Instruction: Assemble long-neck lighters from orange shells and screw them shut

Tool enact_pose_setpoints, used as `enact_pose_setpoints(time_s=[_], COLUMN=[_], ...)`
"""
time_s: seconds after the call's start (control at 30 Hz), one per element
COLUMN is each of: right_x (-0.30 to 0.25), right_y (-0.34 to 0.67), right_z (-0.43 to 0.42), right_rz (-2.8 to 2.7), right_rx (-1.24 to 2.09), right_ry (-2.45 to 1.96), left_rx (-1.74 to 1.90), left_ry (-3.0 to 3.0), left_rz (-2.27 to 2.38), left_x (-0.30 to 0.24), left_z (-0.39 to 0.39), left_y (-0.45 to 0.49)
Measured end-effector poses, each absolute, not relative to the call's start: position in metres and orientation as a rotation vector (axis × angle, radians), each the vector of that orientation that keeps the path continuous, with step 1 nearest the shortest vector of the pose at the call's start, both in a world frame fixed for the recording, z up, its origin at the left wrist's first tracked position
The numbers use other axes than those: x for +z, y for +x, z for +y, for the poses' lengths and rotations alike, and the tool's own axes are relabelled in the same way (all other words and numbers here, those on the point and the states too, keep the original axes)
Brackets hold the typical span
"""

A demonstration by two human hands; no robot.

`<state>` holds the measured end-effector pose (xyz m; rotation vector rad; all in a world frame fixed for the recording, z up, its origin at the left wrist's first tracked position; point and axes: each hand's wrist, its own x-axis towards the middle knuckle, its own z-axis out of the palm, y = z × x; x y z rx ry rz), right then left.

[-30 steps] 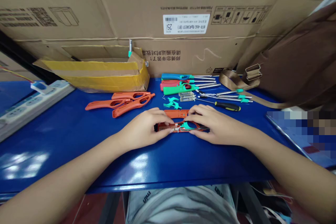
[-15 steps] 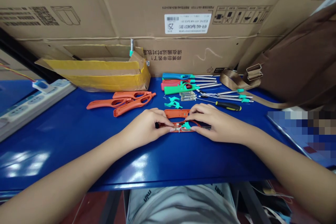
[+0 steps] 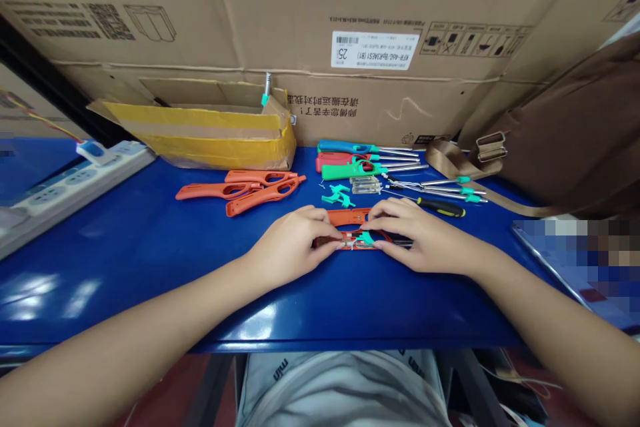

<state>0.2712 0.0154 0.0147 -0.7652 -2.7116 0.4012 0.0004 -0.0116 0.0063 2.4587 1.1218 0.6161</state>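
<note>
An orange lighter shell (image 3: 350,217) with a teal trigger piece (image 3: 367,238) lies in the middle of the blue table (image 3: 150,247). My left hand (image 3: 290,247) pinches its left end, fingers closed on it. My right hand (image 3: 425,237) presses on its right part, fingertips by the trigger and a thin metal tube. Much of the shell is hidden under both hands.
Behind lie orange shell halves (image 3: 250,185), small teal triggers (image 3: 337,196), finished lighters (image 3: 360,159), metal tubes with teal tips (image 3: 450,187) and a black-handled screwdriver (image 3: 440,207). A yellow-taped cardboard tray (image 3: 210,133) and a power strip (image 3: 70,177) are on the left, a brown bag (image 3: 565,133) on the right.
The view has shifted slightly. Both hands stay on the orange shell, and their fingers have closed in a little around the teal trigger.
</note>
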Motion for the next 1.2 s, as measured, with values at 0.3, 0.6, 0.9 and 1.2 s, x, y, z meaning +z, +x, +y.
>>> enact_pose_setpoints(time_s=[0.3, 0.6, 0.9, 1.2], right_x=[0.007, 0.007, 0.014, 0.014], right_y=[0.261, 0.263, 0.266, 0.268], right_z=[0.012, 0.013, 0.01, 0.012], right_rz=[-2.725, -2.726, -2.85, -2.898], right_rx=[0.392, 0.42, 0.263, 0.198], right_ry=[-0.708, -0.733, -0.578, -0.56], left_rx=[0.624, 0.626, 0.673, 0.482], left_ry=[2.311, 2.279, 2.44, 2.603], left_rz=[1.131, 1.131, 1.069, 1.005], left_x=[0.011, 0.015, 0.016, 0.017], left_z=[-0.008, -0.006, -0.004, -0.002], left_y=[-0.001, -0.002, -0.007, -0.012])
